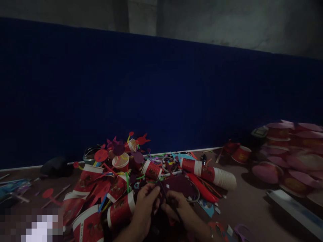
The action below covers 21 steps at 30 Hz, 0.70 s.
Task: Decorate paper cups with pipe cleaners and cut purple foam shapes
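Note:
Low in the middle, my left hand (146, 203) is closed, thumb and finger pinched at the upper part of a thin dark strip (163, 191). Close by on the right, my right hand (179, 205) is closed around the lower part of the same strip. In this dim light I cannot tell what the strip is made of. Right behind the hands lies a dark maroon round piece (182, 185). A red paper cup (121, 209) rests on its side next to my left hand.
Red cups with coloured strips and paper discs (101, 155) pile up on the left. A stack of paper cups (218, 178) lies right of centre. More cups with pink paper (297, 158) stand far right, near a long pale box (297, 208). A blue partition (161, 94) rises behind.

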### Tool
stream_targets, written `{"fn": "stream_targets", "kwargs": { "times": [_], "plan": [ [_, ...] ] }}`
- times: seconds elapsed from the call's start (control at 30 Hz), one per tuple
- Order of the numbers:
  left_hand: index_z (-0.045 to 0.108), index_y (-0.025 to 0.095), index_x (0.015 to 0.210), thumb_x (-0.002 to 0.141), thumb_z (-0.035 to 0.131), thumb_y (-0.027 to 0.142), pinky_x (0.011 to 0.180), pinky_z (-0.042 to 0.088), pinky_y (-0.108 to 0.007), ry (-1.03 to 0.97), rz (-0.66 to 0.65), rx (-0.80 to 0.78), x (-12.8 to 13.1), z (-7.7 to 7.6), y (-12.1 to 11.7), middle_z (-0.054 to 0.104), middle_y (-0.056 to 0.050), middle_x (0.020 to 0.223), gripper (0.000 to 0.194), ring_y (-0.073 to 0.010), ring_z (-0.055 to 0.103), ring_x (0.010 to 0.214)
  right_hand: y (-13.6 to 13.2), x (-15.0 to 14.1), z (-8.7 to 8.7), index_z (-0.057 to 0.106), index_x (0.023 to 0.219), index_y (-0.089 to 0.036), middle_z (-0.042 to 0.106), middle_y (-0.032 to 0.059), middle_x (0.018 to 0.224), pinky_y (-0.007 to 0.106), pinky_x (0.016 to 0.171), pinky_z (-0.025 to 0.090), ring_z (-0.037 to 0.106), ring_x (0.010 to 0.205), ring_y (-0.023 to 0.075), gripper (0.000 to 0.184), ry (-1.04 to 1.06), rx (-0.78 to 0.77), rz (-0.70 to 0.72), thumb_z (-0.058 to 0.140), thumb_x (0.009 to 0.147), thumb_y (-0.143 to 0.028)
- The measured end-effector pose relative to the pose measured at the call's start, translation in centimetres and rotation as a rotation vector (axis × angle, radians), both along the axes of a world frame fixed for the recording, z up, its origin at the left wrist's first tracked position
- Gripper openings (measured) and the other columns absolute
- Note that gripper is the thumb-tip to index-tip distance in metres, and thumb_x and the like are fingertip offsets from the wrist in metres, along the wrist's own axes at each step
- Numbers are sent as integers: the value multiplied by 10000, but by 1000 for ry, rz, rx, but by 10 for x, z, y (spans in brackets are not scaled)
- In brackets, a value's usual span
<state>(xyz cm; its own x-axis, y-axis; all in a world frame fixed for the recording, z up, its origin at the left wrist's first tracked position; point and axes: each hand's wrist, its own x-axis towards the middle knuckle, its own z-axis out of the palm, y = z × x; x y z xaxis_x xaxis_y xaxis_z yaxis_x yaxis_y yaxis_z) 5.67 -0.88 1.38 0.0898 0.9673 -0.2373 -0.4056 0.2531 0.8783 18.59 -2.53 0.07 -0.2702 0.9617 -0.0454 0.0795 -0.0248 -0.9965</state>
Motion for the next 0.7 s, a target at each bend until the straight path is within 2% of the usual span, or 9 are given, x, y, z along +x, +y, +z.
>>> {"fn": "stream_targets", "kwargs": {
  "times": [0.23, 0.5, 0.7],
  "plan": [
    [497, 177, 669, 576, 725, 437, 329, 200, -146, -16, 16, 8, 0, 2, -1, 461, 86, 442, 357, -27, 335, 331, -1, -1, 4, 466, 634, -175, 421, -80, 494, 168, 397, 296, 347, 427, 51, 354, -59, 2, -22, 686, 649, -451],
    [513, 172, 643, 569, 730, 445, 316, 191, -143, 2, -13, 4, 1, -1, 0, 444, 86, 385, 357, -30, 320, 309, -1, -1, 4, 438, 622, -186, 411, -85, 491, 172, 391, 291, 338, 418, 51, 384, 3, -19, -11, 682, 642, -481],
    [509, 179, 645, 556, 731, 462, 316, 197, -146, 2, 22, 10, 1, 2, 0, 436, 92, 404, 370, -34, 337, 313, 0, 0, 4, 482, 654, -175, 469, -64, 530, 181, 421, 338, 391, 442, 63, 356, 7, 7, 17, 704, 638, -452]
  ]
}}
